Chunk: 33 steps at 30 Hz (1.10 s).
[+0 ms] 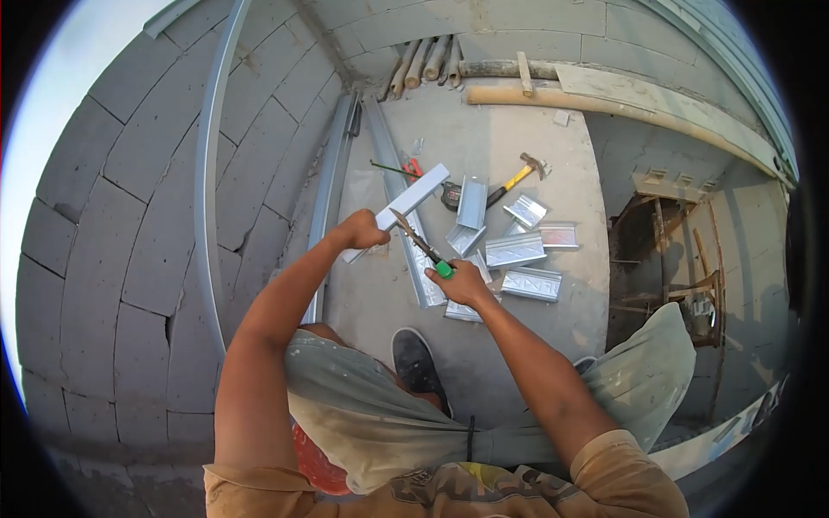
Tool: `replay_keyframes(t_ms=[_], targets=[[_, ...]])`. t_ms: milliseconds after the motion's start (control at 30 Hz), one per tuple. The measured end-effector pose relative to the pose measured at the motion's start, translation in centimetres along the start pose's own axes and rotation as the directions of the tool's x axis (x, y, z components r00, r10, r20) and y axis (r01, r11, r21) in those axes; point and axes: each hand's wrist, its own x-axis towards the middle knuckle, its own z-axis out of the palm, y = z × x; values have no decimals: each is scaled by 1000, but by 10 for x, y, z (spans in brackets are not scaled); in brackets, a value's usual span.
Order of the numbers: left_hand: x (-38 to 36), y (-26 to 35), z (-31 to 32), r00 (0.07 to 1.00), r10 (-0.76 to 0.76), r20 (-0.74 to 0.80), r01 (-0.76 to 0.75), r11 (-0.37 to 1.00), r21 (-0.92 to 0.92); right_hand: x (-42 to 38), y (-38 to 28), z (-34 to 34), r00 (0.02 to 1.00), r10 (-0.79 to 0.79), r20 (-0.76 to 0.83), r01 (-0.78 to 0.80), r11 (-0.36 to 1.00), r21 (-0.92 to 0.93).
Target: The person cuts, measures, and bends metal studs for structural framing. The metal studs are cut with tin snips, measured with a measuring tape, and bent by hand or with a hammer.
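Observation:
My left hand [361, 230] is closed around a short, pale metal channel [427, 186], which it holds up at a slant over the floor. In my right hand [459, 284] is a pair of tin snips [414, 236] with a green grip, its fingers wrapped round the handles. The snips' jaws point up and left, right at the lower edge of the channel. Below and beside my right hand lie several short cut metal channel pieces [516, 249], loosely heaped on the concrete.
A yellow-handled hammer [518, 175], a tape measure [451, 196] and a red-handled tool [413, 168] lie beyond the pieces. Long metal channels [335, 194] run along the block wall [138, 233] at left. Bamboo poles [509, 96] lie at the back. At right, the floor edge [602, 207] drops away.

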Motion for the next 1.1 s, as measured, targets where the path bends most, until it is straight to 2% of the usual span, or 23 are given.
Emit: replay_keyframes(t_ms=[33,100,133,233,300,367,433,500,567,633,700,733,767,833,867,900,967,1100], targets=[[2,-4,-1,1000,0,-2,0,1000,3,-4,-3,1,1000,-2,-2,2,1000,2],[3,-11,-5,1000,-23,-8,22,995,-98,-18,-10,3,976,-189,-110,168,971,-172],[1,-12,-5,1000,-23,0,23,996,-89,-26,-19,-3,984,-179,-19,173,970,-172],[-1,-6,-4,998,14,56,-7,994,-110,-20,6,6,978,-207,3,206,972,-117],[-2,3,0,996,81,22,-80,996,-46,-17,21,12,978,-205,-36,203,977,-69],[-13,17,-9,995,84,63,-84,996,7,-19,25,19,979,-190,-76,190,982,-13],[-18,24,-12,993,118,30,-118,993,6,-16,23,18,984,-147,-97,137,986,-98],[-24,35,-7,986,168,12,-168,985,23,-22,33,26,982,-131,-136,122,990,-73],[-20,44,-15,974,222,-42,-220,975,36,-22,32,27,979,-63,-192,71,997,38],[-15,39,-26,992,41,123,-61,986,157,-20,24,23,976,-107,-189,103,994,-31],[-19,19,-25,995,72,71,-78,994,75,-7,15,8,979,-196,-58,188,975,-119],[-19,9,-23,993,106,44,-107,994,14,-3,13,5,984,-175,-30,175,984,4],[-16,1,-21,994,95,45,-96,995,14,0,12,6,984,-178,-20,179,984,8],[-13,0,-24,997,-14,70,8,996,94,1,3,5,980,-178,89,170,981,90],[-15,0,-27,996,-9,86,-1,993,119,-1,-5,1,971,-143,192,121,985,121],[-13,-3,-28,997,-16,80,7,994,111,1,-6,3,969,-147,200,125,986,114],[-14,-9,-28,995,-17,96,1,986,167,5,-8,8,949,-46,311,-11,984,180],[-18,-4,-31,999,-31,41,24,986,166,3,-10,10,943,-1,332,-76,973,219]])
